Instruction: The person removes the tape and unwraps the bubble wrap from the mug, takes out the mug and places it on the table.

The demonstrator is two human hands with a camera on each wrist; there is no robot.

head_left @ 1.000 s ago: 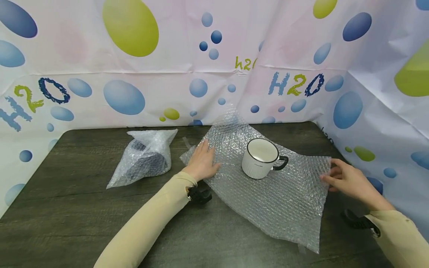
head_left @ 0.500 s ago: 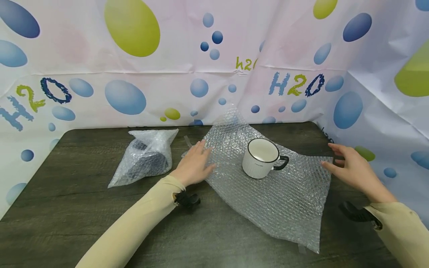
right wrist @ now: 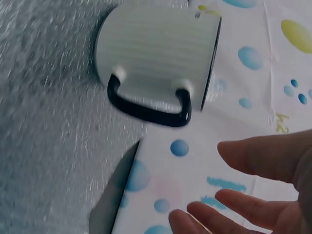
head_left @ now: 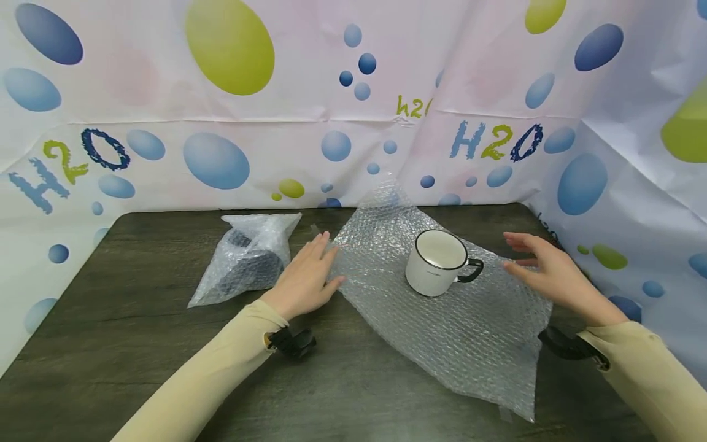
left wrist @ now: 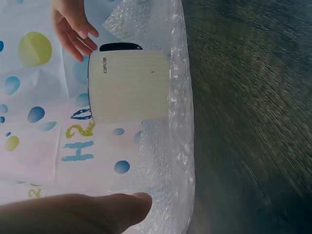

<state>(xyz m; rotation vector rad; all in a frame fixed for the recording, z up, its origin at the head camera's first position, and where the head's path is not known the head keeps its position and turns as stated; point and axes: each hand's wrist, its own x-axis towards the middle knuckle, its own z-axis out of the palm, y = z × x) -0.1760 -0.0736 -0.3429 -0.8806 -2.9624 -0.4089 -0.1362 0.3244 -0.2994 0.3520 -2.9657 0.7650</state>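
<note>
A white mug [head_left: 433, 270] with a black rim and black handle stands upright on a sheet of bubble wrap [head_left: 442, 341] in the head view. My left hand [head_left: 302, 276] is at the sheet's left edge, fingers extended and thumb spread, holding nothing. To the right of the mug's handle, my right hand [head_left: 547, 273] hovers over the sheet with thumb and fingers apart. In the left wrist view, the mug [left wrist: 129, 87] shows the word "concise" on its side. The right wrist view has the mug's black handle [right wrist: 148, 114] facing the right hand's spread fingers [right wrist: 248, 207].
A dark object inside a bubble-wrap bag [head_left: 243, 261] lies left of my left hand. The dark wood table [head_left: 138, 344] meets a printed backdrop [head_left: 309, 92] at the back and right. The sheet's far corner leans up against that backdrop.
My right hand has let go of the sheet's right edge and moved left toward the mug. The left hand has slid left off the sheet. The mug has stayed in place.
</note>
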